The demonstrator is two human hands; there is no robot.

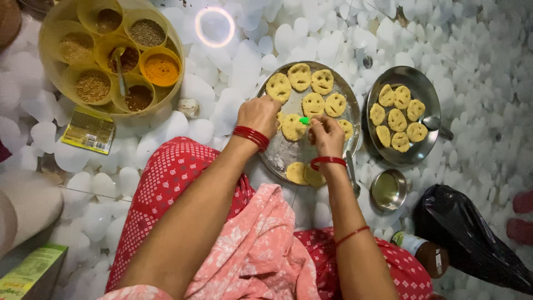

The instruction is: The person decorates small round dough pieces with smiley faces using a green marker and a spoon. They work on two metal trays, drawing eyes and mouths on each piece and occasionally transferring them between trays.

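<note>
I'm marking a face into a dough round (292, 128) on the near steel plate (277, 153): my left hand (259, 114) steadies it with curled fingers, my right hand (327, 135) pinches a small green tool (303, 120). Next, I judge, comes light, even pressing.

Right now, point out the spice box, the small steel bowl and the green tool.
spice box (50, 33), head view, on its yellow rim at left.
small steel bowl (401, 180), head view, on its right rim.
green tool (303, 120), head view, on its green tip.

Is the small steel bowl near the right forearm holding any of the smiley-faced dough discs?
No, the small steel bowl holds only a yellowish liquid; the dough discs lie on the two steel plates.
</note>
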